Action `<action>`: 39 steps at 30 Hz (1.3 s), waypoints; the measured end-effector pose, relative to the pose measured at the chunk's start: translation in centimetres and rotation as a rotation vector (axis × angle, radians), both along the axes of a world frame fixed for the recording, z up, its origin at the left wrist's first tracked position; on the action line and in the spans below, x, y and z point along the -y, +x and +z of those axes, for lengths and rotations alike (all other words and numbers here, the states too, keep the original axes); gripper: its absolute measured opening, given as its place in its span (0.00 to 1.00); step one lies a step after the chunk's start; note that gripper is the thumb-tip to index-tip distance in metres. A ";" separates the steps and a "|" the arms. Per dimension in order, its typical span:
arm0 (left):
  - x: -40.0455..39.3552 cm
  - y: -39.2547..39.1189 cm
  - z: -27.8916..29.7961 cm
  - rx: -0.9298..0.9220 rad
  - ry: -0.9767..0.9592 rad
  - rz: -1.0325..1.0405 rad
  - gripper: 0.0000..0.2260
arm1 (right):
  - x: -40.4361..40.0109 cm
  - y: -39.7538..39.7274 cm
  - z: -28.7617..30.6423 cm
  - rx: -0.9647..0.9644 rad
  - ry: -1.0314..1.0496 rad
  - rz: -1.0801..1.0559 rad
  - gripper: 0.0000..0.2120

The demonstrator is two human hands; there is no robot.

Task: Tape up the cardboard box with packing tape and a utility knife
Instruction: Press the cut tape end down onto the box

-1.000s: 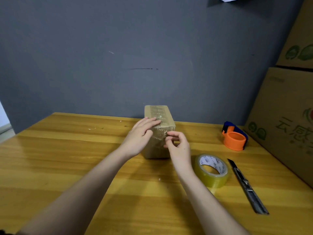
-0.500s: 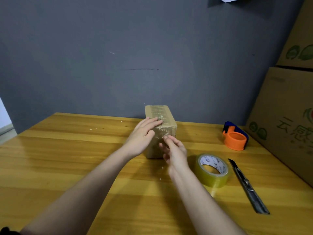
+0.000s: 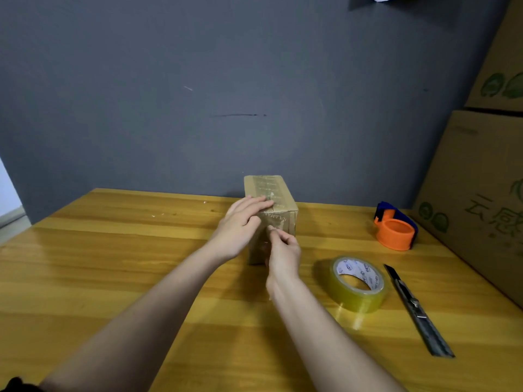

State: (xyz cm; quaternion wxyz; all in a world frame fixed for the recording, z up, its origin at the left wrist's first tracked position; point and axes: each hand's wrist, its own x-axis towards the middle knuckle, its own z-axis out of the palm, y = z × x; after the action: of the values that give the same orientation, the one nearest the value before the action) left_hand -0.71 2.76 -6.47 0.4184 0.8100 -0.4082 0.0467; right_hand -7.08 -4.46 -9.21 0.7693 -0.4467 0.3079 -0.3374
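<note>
A small brown cardboard box (image 3: 278, 193) stands on the wooden table (image 3: 113, 264) near the back wall, with a strip of clear tape along its top. My left hand (image 3: 240, 226) lies flat on the box's near top edge and left side, fingers together. My right hand (image 3: 283, 251) presses against the box's near face, fingertips pinched on the tape there. A roll of clear packing tape (image 3: 357, 282) lies to the right of my right arm. A grey utility knife (image 3: 416, 308) lies right of the roll, its blade pointing away.
An orange and blue tape dispenser (image 3: 395, 227) sits at the back right of the table. Large printed cardboard cartons (image 3: 481, 199) are stacked along the right edge. A dark grey wall (image 3: 226, 94) stands behind the table.
My right hand has slid down the box's near face from the top edge to lower down. My left hand has stayed on the box's top edge.
</note>
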 end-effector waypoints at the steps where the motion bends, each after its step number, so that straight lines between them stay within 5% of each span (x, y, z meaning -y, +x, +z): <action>1: 0.0 -0.1 0.0 0.004 0.007 0.005 0.26 | 0.2 0.0 -0.1 -0.010 -0.045 -0.007 0.04; 8: -0.3 -0.8 -0.5 0.224 0.076 0.058 0.21 | 1.0 -2.1 -0.3 -0.094 -0.408 0.052 0.07; 13: -0.4 -0.9 -0.5 0.215 0.031 -0.025 0.18 | 0.8 -3.9 -0.7 -0.086 -0.538 0.094 0.08; 26: 0.2 -0.3 -0.5 0.194 0.024 -0.109 0.20 | -0.2 -5.8 -0.6 -0.003 -0.483 0.044 0.09; 33: -0.1 0.7 -0.9 0.087 -0.033 -0.165 0.20 | 1.6 -7.0 1.4 -0.066 -0.430 0.306 0.10; 39: 0.8 0.1 -0.8 0.001 -0.129 -0.176 0.16 | 2.3 -7.0 0.4 -0.079 -0.523 0.232 0.14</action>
State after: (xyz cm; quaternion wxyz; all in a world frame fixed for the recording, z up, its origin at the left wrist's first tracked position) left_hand -0.58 1.95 -7.27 0.4719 0.7425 -0.4740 0.0364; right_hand -14.10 -6.76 -8.77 0.6488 -0.6751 0.1870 -0.2971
